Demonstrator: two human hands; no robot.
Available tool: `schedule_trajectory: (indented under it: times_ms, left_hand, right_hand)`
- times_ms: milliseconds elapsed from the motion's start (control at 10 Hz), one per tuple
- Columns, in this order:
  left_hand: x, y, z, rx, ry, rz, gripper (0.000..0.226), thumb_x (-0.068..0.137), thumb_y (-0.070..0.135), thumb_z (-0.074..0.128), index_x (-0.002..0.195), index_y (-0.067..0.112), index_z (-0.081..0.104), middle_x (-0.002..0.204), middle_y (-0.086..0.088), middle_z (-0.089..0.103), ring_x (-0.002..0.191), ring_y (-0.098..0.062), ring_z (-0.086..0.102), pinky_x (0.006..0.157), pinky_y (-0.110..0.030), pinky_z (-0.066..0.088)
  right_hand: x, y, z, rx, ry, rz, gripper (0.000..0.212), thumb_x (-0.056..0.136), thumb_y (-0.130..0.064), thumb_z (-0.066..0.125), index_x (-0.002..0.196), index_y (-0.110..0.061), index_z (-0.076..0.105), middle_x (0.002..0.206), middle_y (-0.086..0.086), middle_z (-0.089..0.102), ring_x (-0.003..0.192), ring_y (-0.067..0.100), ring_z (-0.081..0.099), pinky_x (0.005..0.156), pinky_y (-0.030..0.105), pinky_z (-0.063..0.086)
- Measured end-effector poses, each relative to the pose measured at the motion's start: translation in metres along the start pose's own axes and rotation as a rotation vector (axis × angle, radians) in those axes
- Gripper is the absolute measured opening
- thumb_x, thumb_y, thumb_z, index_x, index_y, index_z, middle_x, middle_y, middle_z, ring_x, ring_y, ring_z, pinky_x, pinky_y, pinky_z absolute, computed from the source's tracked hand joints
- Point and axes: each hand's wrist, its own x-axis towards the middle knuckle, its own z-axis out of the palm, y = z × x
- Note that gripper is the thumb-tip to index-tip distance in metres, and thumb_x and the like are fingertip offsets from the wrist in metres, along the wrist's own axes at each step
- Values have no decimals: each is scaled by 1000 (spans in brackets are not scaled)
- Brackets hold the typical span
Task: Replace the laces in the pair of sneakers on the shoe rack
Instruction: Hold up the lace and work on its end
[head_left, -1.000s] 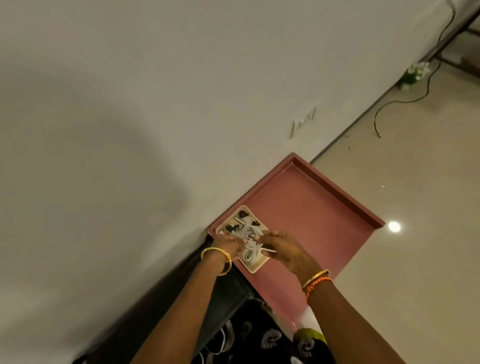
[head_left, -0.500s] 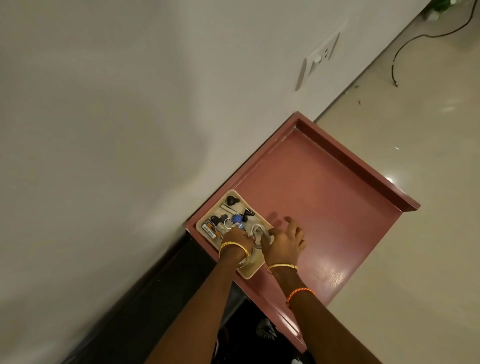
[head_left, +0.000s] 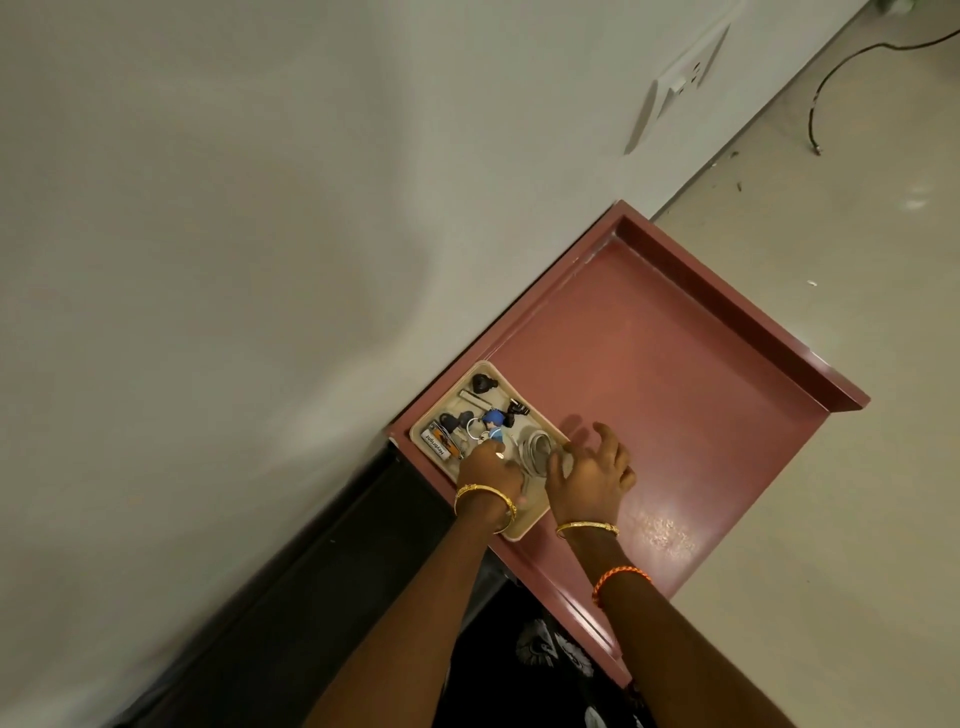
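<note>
A coil of white laces (head_left: 537, 451) lies at the near right end of a beige tray (head_left: 521, 531) on top of the red-brown shoe rack (head_left: 675, 384). My left hand (head_left: 491, 470) is down in the tray just left of the coil, back towards me, so its fingers are hidden. A lace strand runs under its palm. My right hand (head_left: 592, 478) hovers at the coil's right side with fingers spread and loosely bent, its thumb at the coil's edge. No sneakers are in view.
The tray also holds a blue keyring figure (head_left: 492, 419), a small box (head_left: 437, 441) and several dark small items. A raised lip (head_left: 737, 312) runs along the rack's far side. The wall has a socket (head_left: 680, 85), and a cable (head_left: 826, 98) lies on the floor.
One second ago both hands held the white laces up over the tray. The coil now lies in the tray, my right hand has let go and spread, and the view has dropped closer.
</note>
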Motion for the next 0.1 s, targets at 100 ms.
schedule_trajectory:
  times_ms: [100]
  left_hand:
    - [-14, -4, -7, -6, 90, 82, 22, 90, 9, 52, 109, 6, 63, 102, -13, 67, 92, -28, 64, 78, -31, 52]
  right_hand:
    - [-2, 2, -11, 126, 122, -46, 31, 83, -25, 50, 88, -1, 69, 102, 20, 60, 97, 40, 52, 81, 43, 42]
